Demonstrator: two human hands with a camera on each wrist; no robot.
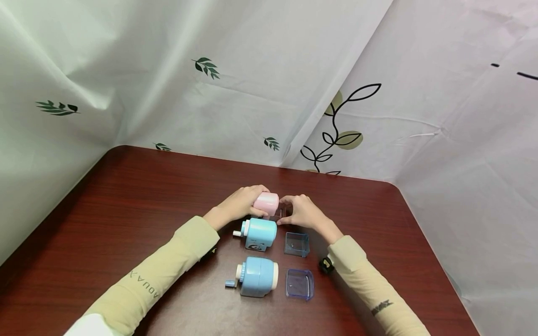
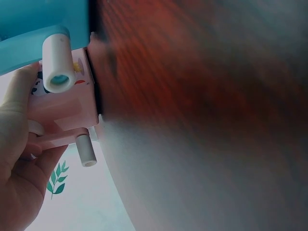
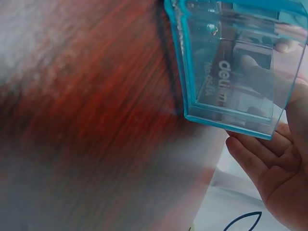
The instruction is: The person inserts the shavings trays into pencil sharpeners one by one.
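Observation:
My left hand (image 1: 240, 203) grips a pink crank pencil sharpener (image 1: 266, 204) around its body, its crank toward the wrist in the left wrist view. Just right of it, my right hand (image 1: 306, 212) holds a clear shavings drawer (image 1: 280, 213) between thumb and fingers, close to the sharpener's open side. In the right wrist view the teal drawer (image 3: 231, 108) stands in front and partly hides these fingers. Nearer to me are a turquoise sharpener (image 1: 262, 230), right beside the left hand, and a blue sharpener (image 1: 257, 275) with a cream back.
To the right of the two blue sharpeners lie their separate drawers, the teal one and a violet-blue drawer (image 1: 300, 283). Black straps with a small camera (image 1: 325, 265) sit at the wrists. A white printed curtain (image 1: 235, 107) hangs behind the dark red wooden table (image 1: 180, 182).

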